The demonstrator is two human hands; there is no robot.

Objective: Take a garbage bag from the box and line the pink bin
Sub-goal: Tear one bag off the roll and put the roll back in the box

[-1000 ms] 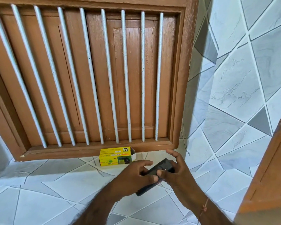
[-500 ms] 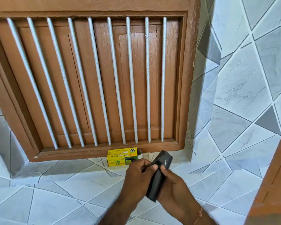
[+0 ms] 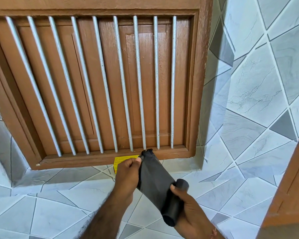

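Above a tiled ledge, two hands unroll a black garbage bag roll (image 3: 173,207).
The right hand (image 3: 188,211) grips the roll; the left hand (image 3: 128,173) pinches the smooth, matte sheet's far end.

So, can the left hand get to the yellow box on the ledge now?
Probably yes, but not right away. The left hand is just in front of the yellow box and nothing lies between them, yet it is pinching the end of the black bag roll and must let go first.
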